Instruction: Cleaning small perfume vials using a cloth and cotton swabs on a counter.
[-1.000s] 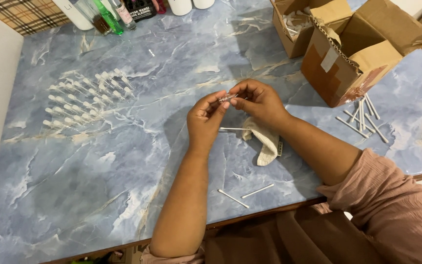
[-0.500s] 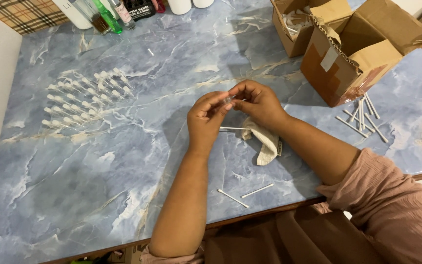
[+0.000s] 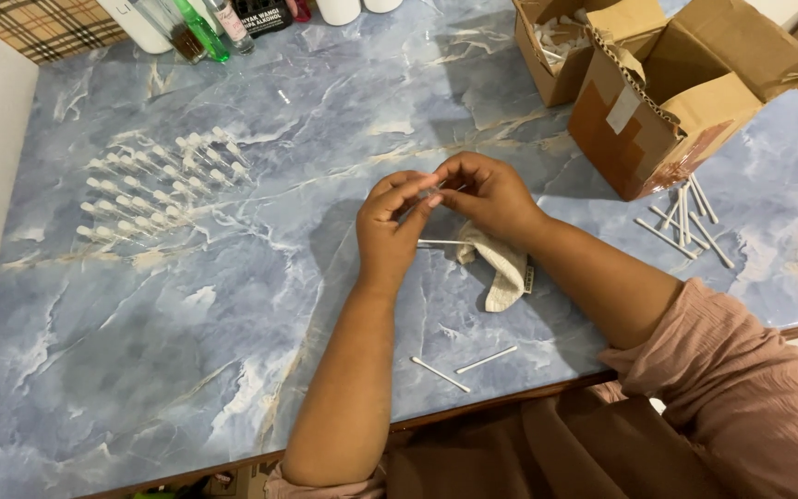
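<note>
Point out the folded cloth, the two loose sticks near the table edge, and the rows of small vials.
folded cloth (image 3: 506, 273), head view, on its pale middle fold.
two loose sticks (image 3: 440, 374), head view, on the left stick's shaft.
rows of small vials (image 3: 163, 185), head view, near the group's centre.

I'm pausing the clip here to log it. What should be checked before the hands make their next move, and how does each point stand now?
1. Both hands meet on one small piece: left hand and right hand pinch it together over the table - ok.
2. What the piece is: too small - cannot tell.
3. Cloth within reach, under the right wrist - ok.
4. Two loose sticks near the table's front edge, not over it - ok.
5. Finished rows apart from the hands - ok.
6. Spare sticks beside the box - ok.
</note>
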